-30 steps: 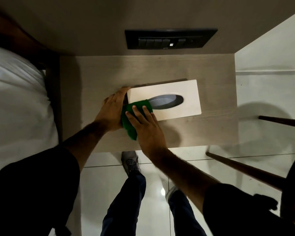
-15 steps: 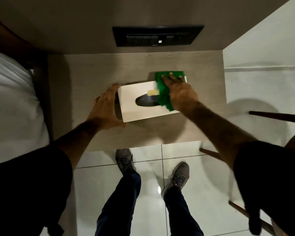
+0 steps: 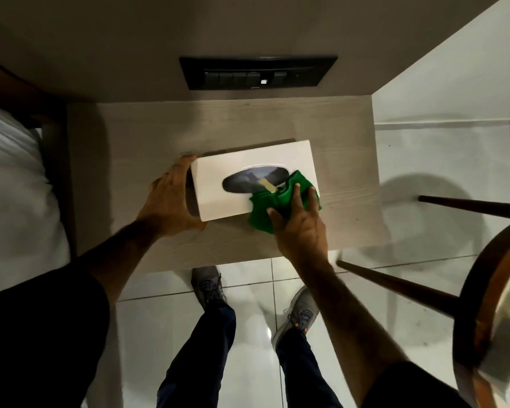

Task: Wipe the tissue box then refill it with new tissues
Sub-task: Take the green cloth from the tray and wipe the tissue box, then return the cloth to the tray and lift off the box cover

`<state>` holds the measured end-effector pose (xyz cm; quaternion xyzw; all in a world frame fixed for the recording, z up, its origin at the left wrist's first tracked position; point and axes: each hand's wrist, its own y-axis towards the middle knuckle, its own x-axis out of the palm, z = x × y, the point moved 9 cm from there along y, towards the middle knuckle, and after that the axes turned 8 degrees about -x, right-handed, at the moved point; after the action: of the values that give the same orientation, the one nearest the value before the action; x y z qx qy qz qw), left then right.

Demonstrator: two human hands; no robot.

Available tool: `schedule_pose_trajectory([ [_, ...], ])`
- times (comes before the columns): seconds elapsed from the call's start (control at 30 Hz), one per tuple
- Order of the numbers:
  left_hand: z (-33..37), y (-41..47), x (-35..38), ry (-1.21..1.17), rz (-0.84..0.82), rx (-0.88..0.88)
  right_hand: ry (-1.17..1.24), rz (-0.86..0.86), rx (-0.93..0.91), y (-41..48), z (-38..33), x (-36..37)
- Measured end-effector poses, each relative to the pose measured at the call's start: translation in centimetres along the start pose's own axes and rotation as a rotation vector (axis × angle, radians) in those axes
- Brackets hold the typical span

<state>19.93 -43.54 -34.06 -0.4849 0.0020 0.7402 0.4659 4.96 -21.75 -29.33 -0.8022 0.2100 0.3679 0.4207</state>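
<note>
- The white tissue box (image 3: pixel 253 178) is lying flat on the pale wood-grain counter (image 3: pixel 130 136), its oval opening facing up, near the counter's middle and below a dark switch panel (image 3: pixel 258 72) on the wall.
- The left hand (image 3: pixel 168 198) is bracing the box's left end, palm down; its fingers (image 3: pixel 184 163) are lying close together along that short side, with the thumb at the near corner.
- The right hand (image 3: pixel 301 228) is pressing a bunched green cloth (image 3: pixel 277 201) against the box's near right corner; its fingers (image 3: pixel 295 195) are slightly spread and curled over the cloth, pinning it to the lid and the front edge.
- A pale yellowish tag or scrap (image 3: pixel 268 184) is showing at the right end of the opening; what it is cannot be told.
- To do this wipe well, I judge the left hand should be holding the box firm so it is not sliding, while the cloth is travelling in long overlapping passes along the lid, then down each side wall.
- Flattening the cloth would be covering more surface than the present bunch, and keeping it off the opening would be avoiding a snag on its rim.
- No new tissues are in sight, so refilling is not yet started.
- No brand, label or readable writing is showing on the box, cloth or panel; only a small lit white mark is glowing on the panel.
</note>
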Motion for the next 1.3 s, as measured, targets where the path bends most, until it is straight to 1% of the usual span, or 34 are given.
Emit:
schedule_pose_trajectory([
  [0.03,0.1,0.0,0.0,0.004,0.001,0.002,0.017,0.011,-0.008,0.0,0.1,0.1],
  [0.1,0.3,0.0,-0.2,0.002,0.005,0.006,-0.051,0.040,-0.137,0.0,-0.3,0.0],
  [0.13,0.3,0.0,-0.3,-0.002,0.006,0.008,-0.064,0.067,-0.173,0.2,-0.1,-0.5],
  [0.2,0.2,0.0,-0.3,-0.006,-0.001,0.002,-0.050,0.088,-0.101,1.1,1.7,-1.7],
  [0.27,0.2,0.0,-0.4,-0.003,-0.004,-0.004,-0.071,0.063,-0.111,2.1,2.9,-2.2],
  [0.3,0.2,0.0,-0.4,-0.002,-0.003,-0.004,-0.041,0.057,-0.124,2.5,3.2,-2.1],
  [0.4,0.5,-0.1,-0.6,-0.002,0.010,0.003,0.195,0.087,-0.065,2.7,3.2,-2.6],
  [0.5,0.7,-0.2,-0.7,0.005,0.020,0.020,0.305,0.145,0.066,3.1,4.4,-3.2],
  [0.57,0.9,-0.3,-0.7,0.010,0.029,0.034,0.293,0.148,0.135,3.2,5.2,-3.7],
  [0.63,1.0,-0.4,-0.7,0.023,0.034,0.037,0.239,0.114,0.184,3.0,5.4,-3.8],
  [0.7,1.0,-0.4,-0.8,0.040,0.039,0.027,0.169,0.064,0.170,3.0,5.2,-3.9],
  [0.77,1.3,-0.6,-0.9,0.060,0.053,0.018,0.159,0.019,0.150,2.9,5.4,-4.3],
  [0.87,2.0,-0.8,-1.2,0.106,0.073,0.023,0.333,-0.033,0.154,1.7,6.6,-5.6],
  [0.93,2.4,-1.0,-1.3,0.166,0.060,0.023,0.512,-0.061,0.115,0.1,7.1,-7.1],
  [1.0,2.3,-1.2,-1.3,0.259,0.038,-0.021,0.638,-0.066,0.062,-1.9,7.7,-8.9],
  [1.07,2.9,-1.8,-1.1,0.373,0.035,-0.077,0.680,-0.024,0.078,-4.6,9.8,-11.4],
  [1.1,3.7,-2.3,-0.9,0.421,0.043,-0.093,0.684,0.029,0.105,-6.2,11.3,-13.0],
  [1.17,6.5,-3.5,-0.4,0.476,0.068,-0.046,0.720,0.169,0.156,-9.7,14.5,-16.5],
  [1.23,11.9,-4.9,1.5,0.462,0.056,0.114,0.802,0.340,0.179,-13.8,17.7,-20.6],
  [1.3,19.4,-6.8,4.6,0.361,0.036,0.318,0.810,0.481,0.167,-17.6,20.8,-24.4],
])
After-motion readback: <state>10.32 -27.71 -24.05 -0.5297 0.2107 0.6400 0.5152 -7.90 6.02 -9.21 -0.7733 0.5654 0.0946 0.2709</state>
